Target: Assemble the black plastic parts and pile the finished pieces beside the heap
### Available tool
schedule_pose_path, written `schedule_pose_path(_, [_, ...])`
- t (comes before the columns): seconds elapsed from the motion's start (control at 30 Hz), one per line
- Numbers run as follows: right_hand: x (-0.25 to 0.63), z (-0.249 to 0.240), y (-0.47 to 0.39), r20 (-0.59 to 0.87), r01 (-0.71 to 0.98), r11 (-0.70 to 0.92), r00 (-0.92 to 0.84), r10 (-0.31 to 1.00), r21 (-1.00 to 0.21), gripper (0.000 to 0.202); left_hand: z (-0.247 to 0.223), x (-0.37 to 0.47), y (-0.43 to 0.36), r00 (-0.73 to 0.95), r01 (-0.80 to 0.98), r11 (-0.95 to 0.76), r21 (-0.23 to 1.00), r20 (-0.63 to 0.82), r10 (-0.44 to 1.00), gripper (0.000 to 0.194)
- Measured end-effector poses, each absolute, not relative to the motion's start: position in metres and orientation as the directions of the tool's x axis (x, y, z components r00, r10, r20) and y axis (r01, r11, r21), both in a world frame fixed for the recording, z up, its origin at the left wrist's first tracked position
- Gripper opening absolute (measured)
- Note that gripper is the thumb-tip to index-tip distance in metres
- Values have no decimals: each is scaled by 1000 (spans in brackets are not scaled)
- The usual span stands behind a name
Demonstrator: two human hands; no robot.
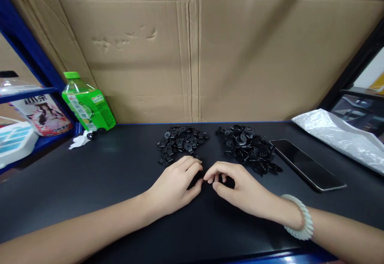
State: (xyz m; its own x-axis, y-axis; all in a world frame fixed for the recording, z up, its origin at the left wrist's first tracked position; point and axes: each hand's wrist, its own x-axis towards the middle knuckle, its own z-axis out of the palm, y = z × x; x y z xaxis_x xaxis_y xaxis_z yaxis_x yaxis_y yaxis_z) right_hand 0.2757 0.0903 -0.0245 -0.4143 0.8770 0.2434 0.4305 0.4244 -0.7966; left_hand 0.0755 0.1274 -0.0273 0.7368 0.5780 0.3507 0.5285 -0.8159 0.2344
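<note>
My left hand (180,186) is low over the black table, just in front of a pile of small black plastic parts with perforated round heads (180,142). Its fingers curl toward the thumb, and whatever they may pinch is lost against the dark surface. My right hand (235,186), with a pale coiled band (300,218) on the wrist, is close beside the left one. A gap shows between its thumb and bent fingers, with nothing visible in it. Behind it lies a second pile of glossy black plastic pieces (250,148).
A phone (307,164) lies right of the piles, near a silvery plastic bag (339,136). At the back left stand a green bottle (88,104) and a crumpled white scrap (81,140) with a black part. A cardboard wall (138,56) closes off the back.
</note>
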Motion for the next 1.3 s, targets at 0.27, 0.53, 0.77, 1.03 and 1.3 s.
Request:
schedule_pose_path(0.27, [281,-26,100,158,399,270,-293,943,-876,17,-27,75,124,717,546,-813,204,389,579,16])
schedule_pose_path(0.53, [284,-31,103,152,321,240,-276,949,-916,15,-29,76,126,750,447,-826,345,359,556,25])
schedule_pose_path(0.77, [285,-28,106,94,299,196,-323,942,-934,18,-29,73,121,668,320,-819,475,500,551,15])
schedule_pose_path(1.03, [276,-27,97,-125,-201,-282,-561,818,-938,28,-26,74,110,548,56,-798,600,649,527,25])
schedule_pose_path(1.3, [277,-26,97,-113,-279,-335,-592,798,-900,24,-24,78,111,460,31,-562,827,487,742,23])
